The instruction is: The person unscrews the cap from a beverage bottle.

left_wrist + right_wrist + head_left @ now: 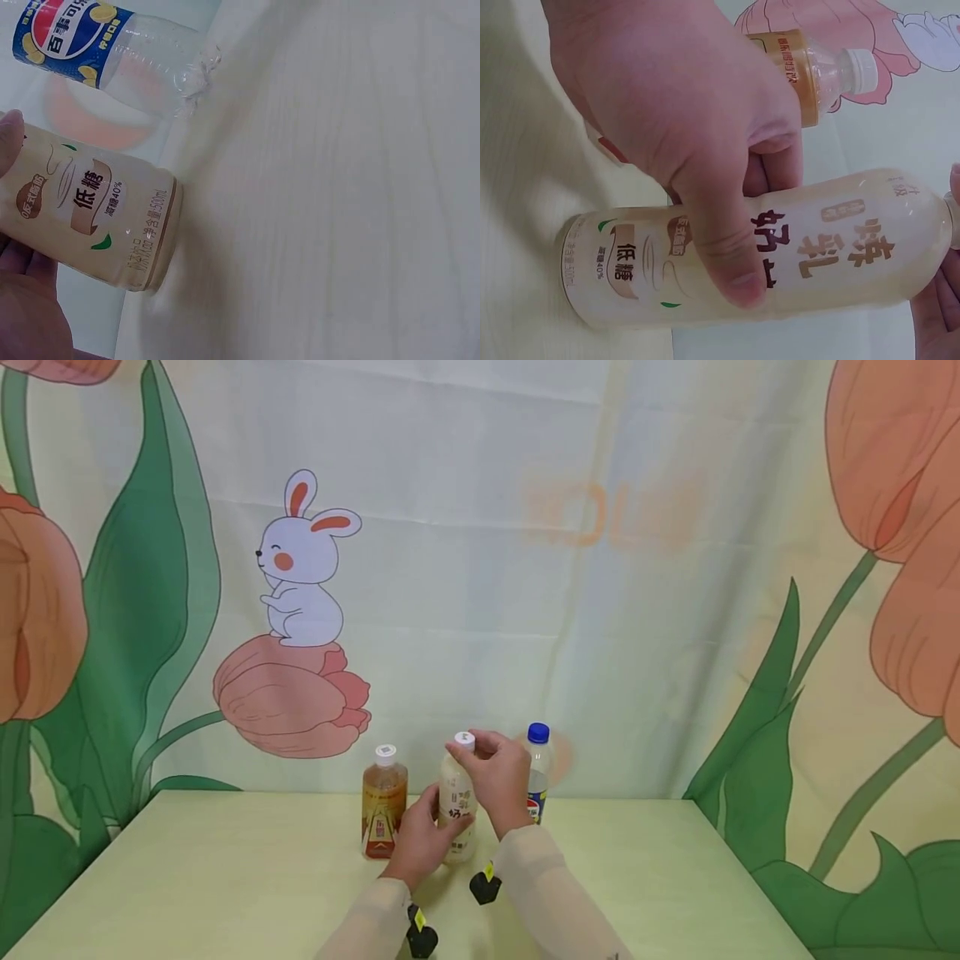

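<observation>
A milk tea bottle point(457, 785) with pale contents and a white cap point(465, 740) stands upright between my hands. My left hand point(423, 839) grips its lower body, and in the right wrist view the thumb of that left hand point(682, 112) lies across the printed label. The fingers of my right hand point(504, 777) pinch the cap at the top. The left wrist view shows the lower part of the milk tea bottle point(82, 202), its base close over the tabletop. At the edge of the right wrist view, fingers of my right hand point(941, 300) reach the bottle neck.
An amber drink bottle point(384, 802) with a white cap stands just left of the milk tea. Behind my right hand is a blue-capped cola bottle point(537, 777), partly hidden. The pale table point(225, 860) ends at a printed cloth backdrop point(465, 568).
</observation>
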{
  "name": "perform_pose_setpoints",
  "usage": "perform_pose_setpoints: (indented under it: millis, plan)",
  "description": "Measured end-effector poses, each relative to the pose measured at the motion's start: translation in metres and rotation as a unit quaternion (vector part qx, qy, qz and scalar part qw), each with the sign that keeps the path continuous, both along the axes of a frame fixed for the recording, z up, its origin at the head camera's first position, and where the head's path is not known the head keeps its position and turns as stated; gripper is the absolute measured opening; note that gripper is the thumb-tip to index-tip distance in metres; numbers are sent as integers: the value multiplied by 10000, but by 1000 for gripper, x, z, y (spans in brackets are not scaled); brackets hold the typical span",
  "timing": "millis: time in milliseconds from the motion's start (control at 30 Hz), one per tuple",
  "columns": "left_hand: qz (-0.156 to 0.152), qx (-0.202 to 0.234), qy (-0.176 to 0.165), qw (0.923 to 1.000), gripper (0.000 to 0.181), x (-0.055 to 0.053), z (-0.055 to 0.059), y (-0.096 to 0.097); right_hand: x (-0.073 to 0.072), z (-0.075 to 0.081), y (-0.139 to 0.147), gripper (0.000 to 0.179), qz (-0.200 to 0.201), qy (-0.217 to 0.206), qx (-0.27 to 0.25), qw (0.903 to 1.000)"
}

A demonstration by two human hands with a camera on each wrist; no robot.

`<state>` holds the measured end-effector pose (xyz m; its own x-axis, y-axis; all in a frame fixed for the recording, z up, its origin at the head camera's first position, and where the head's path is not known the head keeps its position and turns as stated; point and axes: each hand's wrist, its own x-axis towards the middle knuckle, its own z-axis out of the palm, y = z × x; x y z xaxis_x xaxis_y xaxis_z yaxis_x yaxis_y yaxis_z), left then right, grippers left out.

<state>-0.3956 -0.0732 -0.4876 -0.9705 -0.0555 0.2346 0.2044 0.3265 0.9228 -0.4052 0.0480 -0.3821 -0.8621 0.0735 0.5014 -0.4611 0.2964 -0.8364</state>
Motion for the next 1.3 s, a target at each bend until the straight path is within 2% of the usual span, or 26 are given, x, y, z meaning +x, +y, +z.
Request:
perform_pose_setpoints:
  millis: [200,467,667,800,1033,1300]
  plan:
    - [-5,-2,59,10000,62,1,4,0,1,7,4,35,-22,-148,255,9996]
    - [-117,81,118,9998,63,10,6,-2,5,14,10,33,122,-574,423,9974]
    - [-188,79,78,9998,63,19,15,-2,14,21,17,34,341,-523,471,9969]
    - [-337,31,129,9993,63,27,20,-2,21,25,22,34,531,-470,500,9962]
    - [-702,-50,318,9970,62,49,32,-10,37,31,30,35,952,-525,347,9935]
    - [-869,-30,293,9958,65,72,40,-16,59,39,29,33,1333,-619,201,9889]
